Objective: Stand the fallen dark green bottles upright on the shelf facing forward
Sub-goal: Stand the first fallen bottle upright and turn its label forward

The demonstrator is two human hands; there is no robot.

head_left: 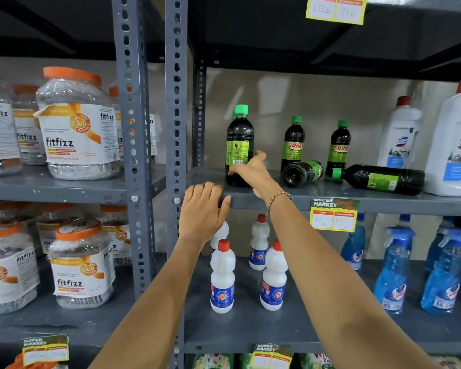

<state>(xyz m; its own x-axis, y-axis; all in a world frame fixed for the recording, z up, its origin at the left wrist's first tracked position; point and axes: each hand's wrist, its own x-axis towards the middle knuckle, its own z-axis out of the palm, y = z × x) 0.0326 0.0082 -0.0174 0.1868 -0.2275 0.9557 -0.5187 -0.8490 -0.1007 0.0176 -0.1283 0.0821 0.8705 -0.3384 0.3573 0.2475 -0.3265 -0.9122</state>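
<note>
On the grey shelf, my right hand grips the lower part of an upright dark green bottle with a green cap; its barcode side faces me. Two more dark green bottles stand upright further back with "SUNNY" labels forward. One fallen bottle lies with its base toward me. Another fallen bottle lies on its side, cap pointing left. My left hand rests, fingers together, on the shelf's front edge, holding nothing.
White bottles with red caps stand at the shelf's right end. The shelf below holds small white bottles and blue spray bottles. Orange-lidded jars fill the left rack. A grey perforated upright borders the shelf's left side.
</note>
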